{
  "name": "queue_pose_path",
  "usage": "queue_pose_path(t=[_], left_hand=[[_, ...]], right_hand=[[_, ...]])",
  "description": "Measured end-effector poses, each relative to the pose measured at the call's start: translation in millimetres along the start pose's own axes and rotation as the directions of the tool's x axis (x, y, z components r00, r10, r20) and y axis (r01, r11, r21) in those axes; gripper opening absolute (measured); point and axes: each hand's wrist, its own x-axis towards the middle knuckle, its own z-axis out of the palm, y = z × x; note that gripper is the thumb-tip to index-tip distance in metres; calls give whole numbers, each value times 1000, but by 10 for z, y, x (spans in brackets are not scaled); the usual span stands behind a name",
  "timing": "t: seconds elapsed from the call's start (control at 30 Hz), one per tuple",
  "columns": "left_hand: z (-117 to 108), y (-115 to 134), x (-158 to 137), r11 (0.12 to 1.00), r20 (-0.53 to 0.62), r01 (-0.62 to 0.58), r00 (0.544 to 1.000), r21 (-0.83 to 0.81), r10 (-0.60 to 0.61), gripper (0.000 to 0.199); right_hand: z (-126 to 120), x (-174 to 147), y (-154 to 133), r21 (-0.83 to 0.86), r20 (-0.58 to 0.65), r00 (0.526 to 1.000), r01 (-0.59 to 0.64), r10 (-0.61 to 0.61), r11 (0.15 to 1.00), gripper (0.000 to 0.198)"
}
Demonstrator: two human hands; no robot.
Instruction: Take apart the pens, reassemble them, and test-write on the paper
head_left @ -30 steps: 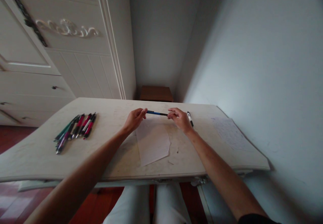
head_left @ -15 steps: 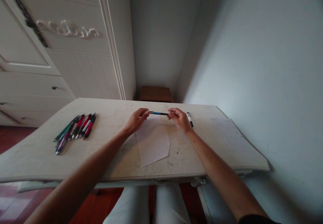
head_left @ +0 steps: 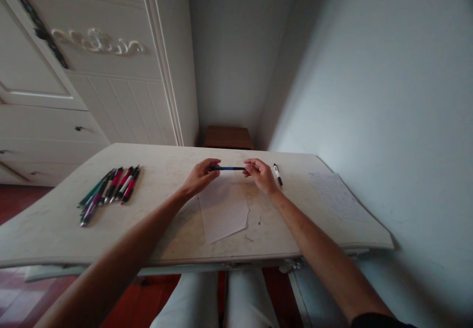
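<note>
A blue and black pen [head_left: 229,168] lies level between my two hands, above the far end of a white sheet of paper [head_left: 224,210]. My left hand [head_left: 203,174] is closed around its left end, and the fingertips of my right hand [head_left: 260,173] pinch the dark right end. Fingers cover both tips of the pen. Just right of my right hand, a white and black pen [head_left: 278,176] rests on the table. Farther left sits a pile of several pens [head_left: 111,189] in red, black, green and purple.
The worn white table [head_left: 162,170] spans the view. Another sheet with faint writing [head_left: 339,196] lies near its right edge by the wall [head_left: 406,121]. A white cabinet [head_left: 133,101] stands behind on the left, and a brown wooden box-like piece [head_left: 229,137] beyond the table.
The pen between my hands has dropped slightly and turned closer to level. My left thumb and fingers have shifted on its left end, and the right grip is little changed.
</note>
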Motion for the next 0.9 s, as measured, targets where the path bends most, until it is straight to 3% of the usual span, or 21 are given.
queue_pose_path(t=[0.13, 0.23, 0.37, 0.53, 0.7, 0.9], left_hand=[[-6, 49, -15, 989, -47, 108, 993, 104, -104, 41], [-3, 77, -21, 978, -53, 118, 992, 171, -110, 46], [9, 127, -23, 995, -4, 48, 999, 83, -48, 50], [19, 126, -10, 999, -34, 14, 999, 32, -13, 37], [27, 35, 0, 995, -69, -25, 997, 98, 32, 33], [-4, 65, -16, 949, -94, -161, 977, 272, 193, 22]], right_hand=[[-9, 3, 9, -21, -32, 998, 45, -46, 999, 34], [-20, 11, 22, -21, -41, 998, 55, -56, 998, 33], [-16, 13, 43, -22, -46, 998, 36, -37, 999, 32], [-13, -3, 1, -106, -53, 998, 25, -31, 994, 27], [-31, -21, -84, -183, -24, 998, 55, -61, 982, 19], [-28, -18, -46, -227, 51, 999, 18, -6, 974, 15]])
